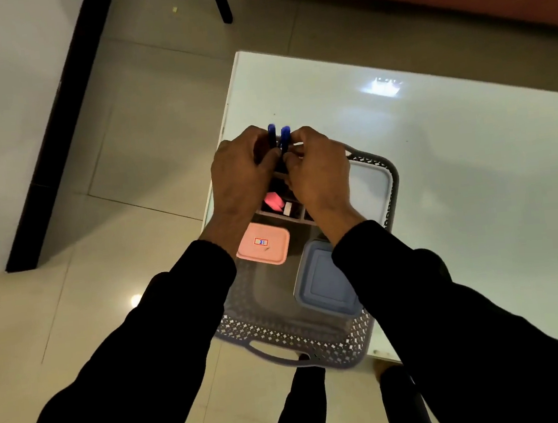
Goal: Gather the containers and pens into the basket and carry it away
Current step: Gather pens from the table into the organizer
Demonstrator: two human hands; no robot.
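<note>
A grey perforated basket (284, 340) sits at the near left corner of the white table (455, 165). Inside it lie a pink-lidded container (268, 252) with a small label, a blue-lidded container (325, 284) and a grey divided organiser (285, 216) holding a pink item. My left hand (243, 177) and my right hand (318, 172) meet over the basket's far end, each closed around an upright blue pen (285, 138). The pens' lower ends are hidden behind my fingers.
A flat pale lid or tray (369, 184) lies in the basket's far right part. Tiled floor (146, 139) spreads to the left, with a dark wall edge (55, 131) and a black furniture leg (221, 0) at the top. My legs stand below the basket.
</note>
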